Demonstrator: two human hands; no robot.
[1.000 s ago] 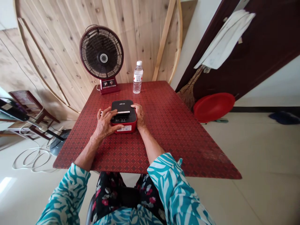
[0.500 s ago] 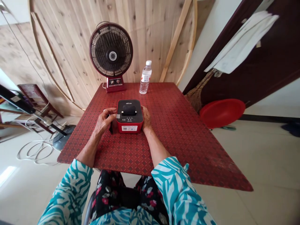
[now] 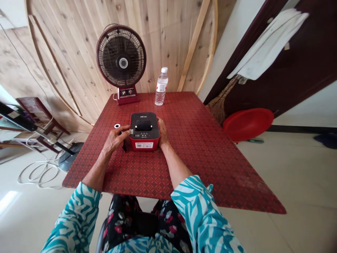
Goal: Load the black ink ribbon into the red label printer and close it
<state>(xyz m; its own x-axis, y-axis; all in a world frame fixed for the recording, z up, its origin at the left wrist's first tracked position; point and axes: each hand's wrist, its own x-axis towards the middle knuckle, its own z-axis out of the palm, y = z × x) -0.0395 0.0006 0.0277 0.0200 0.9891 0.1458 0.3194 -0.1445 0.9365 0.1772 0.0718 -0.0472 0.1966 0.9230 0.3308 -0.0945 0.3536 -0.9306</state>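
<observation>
A small red printer (image 3: pixel 144 144) with a black top stands on the table in front of me, its white label facing me. A black piece fills the slot in its top. My right hand (image 3: pixel 163 130) is wrapped round the printer's right side. At the left side, my left hand (image 3: pixel 115 138) has its thumb and fingers closed in at the front left corner, by a grey patch (image 3: pixel 131 131). A white roll with a dark core (image 3: pixel 117 125) shows just beyond the left fingers. Below that hand, a dark narrow piece (image 3: pixel 124 146) is partly hidden.
A dark red fan (image 3: pixel 123 63) and a clear water bottle (image 3: pixel 161 88) stand at the back of the red-patterned table (image 3: pixel 200 158). Cords (image 3: pixel 39 174) and a pole stand base (image 3: pixel 68 161) are on the floor at left. A red basin (image 3: pixel 249 124) and a straw broom (image 3: pixel 221 102) are at right.
My left hand has moved off the printer's top to its left side. The white-edged strip over the top is gone from there. The right hand stays at the right side; the view has shifted slightly.
</observation>
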